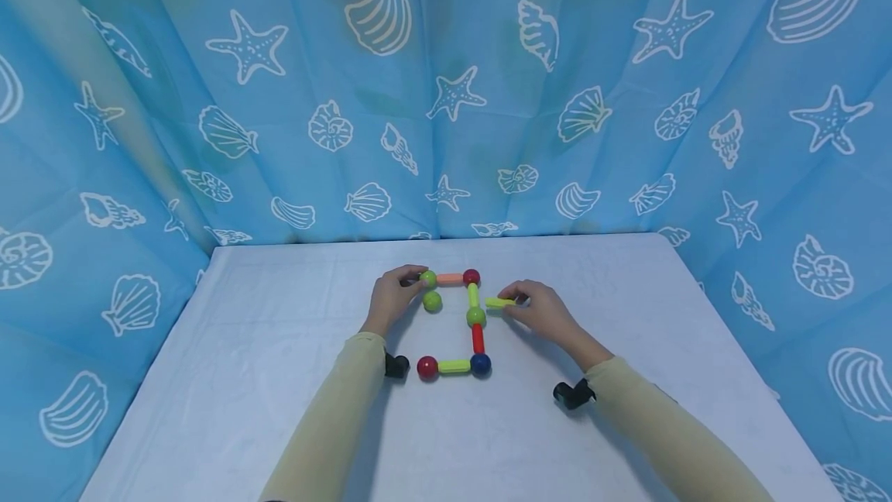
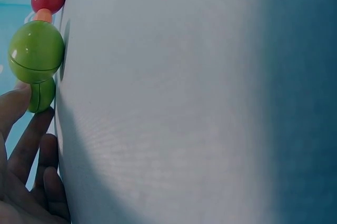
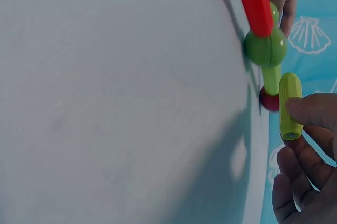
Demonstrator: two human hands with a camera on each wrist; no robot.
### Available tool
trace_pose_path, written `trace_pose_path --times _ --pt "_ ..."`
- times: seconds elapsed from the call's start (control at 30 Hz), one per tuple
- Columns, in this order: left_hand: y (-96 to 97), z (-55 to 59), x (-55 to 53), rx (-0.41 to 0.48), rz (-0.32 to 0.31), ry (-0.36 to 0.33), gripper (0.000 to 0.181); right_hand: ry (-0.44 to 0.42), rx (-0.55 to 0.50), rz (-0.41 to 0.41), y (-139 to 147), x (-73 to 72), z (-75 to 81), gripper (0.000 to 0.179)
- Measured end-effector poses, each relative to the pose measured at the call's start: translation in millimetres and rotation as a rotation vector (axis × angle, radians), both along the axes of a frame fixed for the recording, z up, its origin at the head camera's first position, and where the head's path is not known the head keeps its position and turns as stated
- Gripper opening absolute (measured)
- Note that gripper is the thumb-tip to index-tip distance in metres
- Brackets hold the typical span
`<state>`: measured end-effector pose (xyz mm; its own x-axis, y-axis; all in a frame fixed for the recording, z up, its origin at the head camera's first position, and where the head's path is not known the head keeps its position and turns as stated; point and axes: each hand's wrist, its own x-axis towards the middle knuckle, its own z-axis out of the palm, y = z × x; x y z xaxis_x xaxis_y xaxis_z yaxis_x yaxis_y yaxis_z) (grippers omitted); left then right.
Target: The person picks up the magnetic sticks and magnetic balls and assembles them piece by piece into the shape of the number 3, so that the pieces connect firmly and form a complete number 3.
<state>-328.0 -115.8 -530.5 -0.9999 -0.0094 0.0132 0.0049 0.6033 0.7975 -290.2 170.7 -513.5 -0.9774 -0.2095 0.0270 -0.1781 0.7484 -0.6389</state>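
Note:
My left hand (image 1: 389,302) pinches a green ball (image 2: 43,97) between thumb and fingertips. That ball is at the end of an orange rod (image 1: 449,280), whose other end meets a red ball (image 1: 471,277). Just in front of the held ball lies a separate green ball (image 1: 432,301). A yellow-green rod (image 3: 290,105) is pinched in my right hand (image 1: 543,313), apart from the right side of the joined pieces. It points toward the middle green ball (image 1: 476,316), which links a yellow-green rod (image 1: 474,296) and a red rod (image 1: 478,338).
Nearer me, the red rod meets a blue ball (image 1: 481,365). From there a yellow-green rod (image 1: 454,366) runs left to another red ball (image 1: 428,368). Everything lies on a white-covered table (image 1: 279,409), with a blue seashell curtain (image 1: 432,161) behind.

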Motion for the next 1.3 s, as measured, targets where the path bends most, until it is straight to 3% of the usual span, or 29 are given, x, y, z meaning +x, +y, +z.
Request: trace_pose_path --times 0.27,0.6,0.83,1.3 --pt "0.4 0.2 -0.5 0.004 0.001 -0.006 0.032 0.012 -0.005 0.049 -20.5 -1.3 9.5 0.022" --pt "0.2 0.3 0.7 -0.006 0.000 0.000 0.031 -0.022 -0.010 0.054 -47.7 0.3 12.2 0.020" --pt "0.9 -0.2 -0.4 -0.007 0.007 -0.014 0.032 -0.041 -0.030 0.100 -62.6 0.4 6.5 0.021" --pt "0.8 0.1 -1.6 -0.012 0.003 -0.021 0.032 0.008 -0.019 0.171 -73.7 -0.2 2.2 0.019"
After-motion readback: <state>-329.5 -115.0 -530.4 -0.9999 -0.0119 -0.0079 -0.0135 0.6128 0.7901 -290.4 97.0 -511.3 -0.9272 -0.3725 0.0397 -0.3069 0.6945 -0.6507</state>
